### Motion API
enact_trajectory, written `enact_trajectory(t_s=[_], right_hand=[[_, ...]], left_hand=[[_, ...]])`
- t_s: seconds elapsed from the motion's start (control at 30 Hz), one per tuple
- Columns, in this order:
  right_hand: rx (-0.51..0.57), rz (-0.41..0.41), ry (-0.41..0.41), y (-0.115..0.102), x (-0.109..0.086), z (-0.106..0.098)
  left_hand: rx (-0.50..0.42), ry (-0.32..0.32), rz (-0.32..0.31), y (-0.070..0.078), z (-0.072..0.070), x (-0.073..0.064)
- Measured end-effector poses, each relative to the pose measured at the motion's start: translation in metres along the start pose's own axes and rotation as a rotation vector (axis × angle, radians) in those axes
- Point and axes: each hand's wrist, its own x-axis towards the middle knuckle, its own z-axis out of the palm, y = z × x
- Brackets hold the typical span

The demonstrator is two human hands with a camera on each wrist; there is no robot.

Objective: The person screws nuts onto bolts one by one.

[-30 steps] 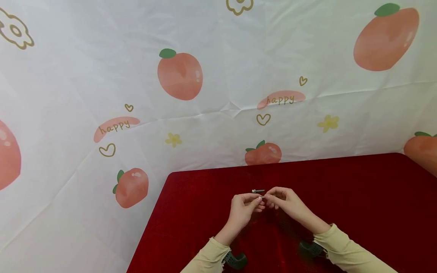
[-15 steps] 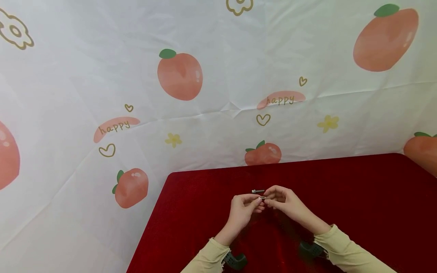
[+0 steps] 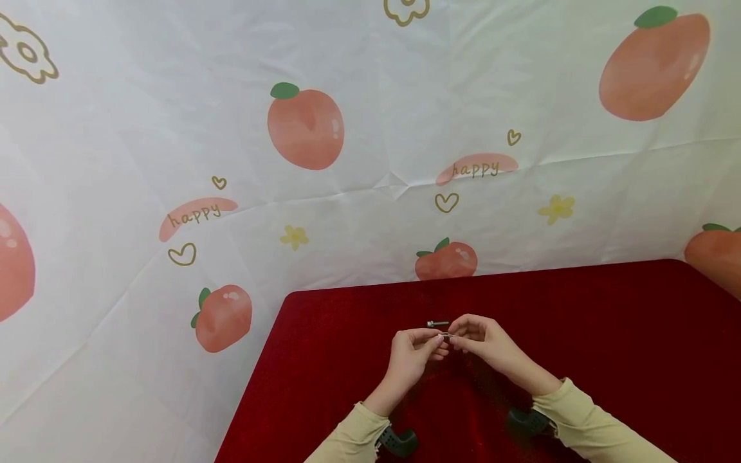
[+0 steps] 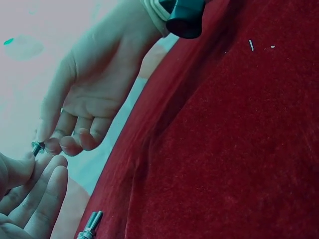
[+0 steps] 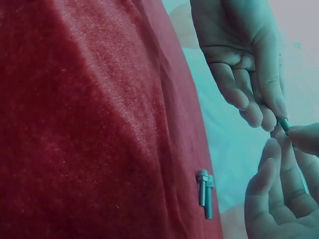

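Note:
In the head view my left hand (image 3: pixel 410 354) and right hand (image 3: pixel 489 341) meet over the red table, with a small metal bolt (image 3: pixel 446 335) between their fingertips. Thumb and fingers of the left hand (image 5: pixel 249 55) pinch one end of this bolt (image 5: pixel 283 124). From the other side, the right hand (image 4: pixel 97 79) has its thumb and index fingertip around the flanged end of the bolt (image 4: pixel 37 148). The right hand's remaining fingers are spread and bent. Just beyond the hands, two more bolts (image 5: pixel 204 194) lie side by side on the cloth; fingertips cover most of the held bolt.
Dark red velvety cloth (image 3: pixel 341 360) covers the table. A white fabric backdrop (image 3: pixel 370 141) with printed peaches rises behind its far edge. Two tiny pale scraps (image 4: pixel 251 45) lie on the cloth. Dark wrist cameras (image 3: pixel 399 442) hang under both sleeves.
The right hand's thumb and index finger have shifted and spread a little, showing more of the held bolt. The left hand stays in place, and the bolts on the table have not moved.

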Motion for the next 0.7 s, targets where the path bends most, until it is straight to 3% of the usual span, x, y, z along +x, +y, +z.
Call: enact_trajectory(t_s=[0.2, 0.4, 0.6, 0.7], right_hand=[[-0.037, 0.051, -0.009, 0.0020, 0.0008, 0.0001], [0.036, -0.003, -0.007, 0.0019, 0.0005, 0.0009], [-0.020, 0.055, -0.001, 0.0002, -0.0002, 0.0018], [0.008, 0.037, -0.003, 0.0008, -0.0009, 0.0018]], left_hand=[[0.000, 0.000, -0.004, 0.0001, 0.0004, 0.0001], [-0.005, -0.007, -0.001, 0.0015, 0.0008, 0.0002], [-0.005, -0.005, 0.001, 0.0015, 0.0005, 0.0004], [-0.005, -0.005, -0.002, 0.0010, 0.0004, 0.0003]])
